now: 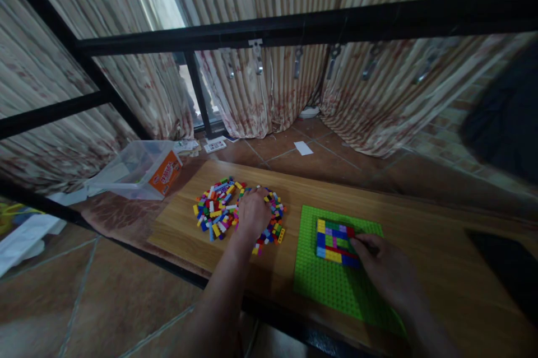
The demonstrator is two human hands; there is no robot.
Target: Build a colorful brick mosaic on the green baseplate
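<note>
Toward the surface's [179, 229] left edge, the left hand [254, 211] rests among bricks [216, 214]. The right hand [389, 269], half-curled, touches the brick panel [334, 239], probably steadying it; neither grip is clear.

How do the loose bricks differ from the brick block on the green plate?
The loose bricks lie jumbled; the brick block is fitted together. The loose bricks lie on the wooden table, the block on the green plate. The left hand is at the loose bricks, the right hand at the block. Both are multicoloured.
</note>
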